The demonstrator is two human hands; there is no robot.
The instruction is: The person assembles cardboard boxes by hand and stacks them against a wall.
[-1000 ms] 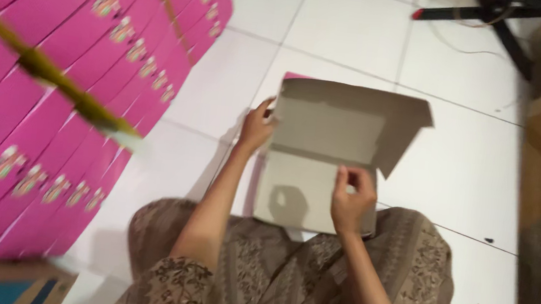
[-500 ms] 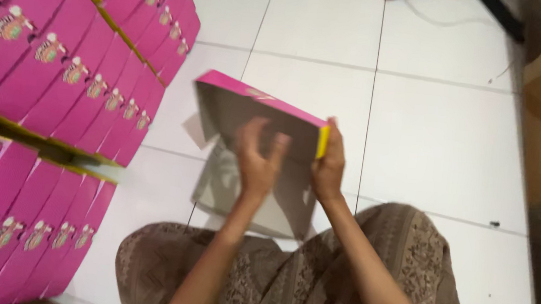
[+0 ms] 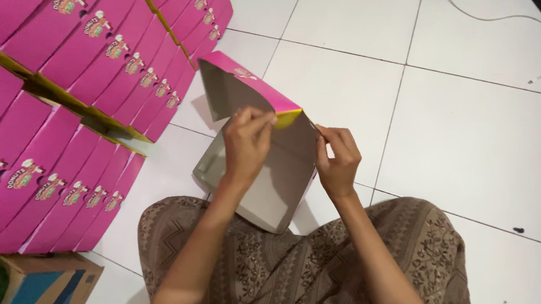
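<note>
I hold a half-folded cardboard box (image 3: 261, 178), pink outside and grey inside, above my lap. Its pink side wall (image 3: 244, 79) stands up at the far end, with a yellow flap at the corner. My left hand (image 3: 246, 144) pinches the top edge of that wall near the yellow flap. My right hand (image 3: 336, 160) grips the box's right edge, fingers curled on the corner. The box's grey base slopes down towards my knees.
Rows of stacked pink boxes (image 3: 78, 65) fill the left, separated by yellow edges. A brown carton (image 3: 46, 279) lies at the bottom left. White floor tiles (image 3: 460, 132) spread ahead and right; a cable (image 3: 492, 18) runs along the top. My patterned brown skirt (image 3: 311, 277) covers my lap.
The box went from lying open and flat to having its wall folded up. Both hands moved up to the top corner; the view shifted slightly.
</note>
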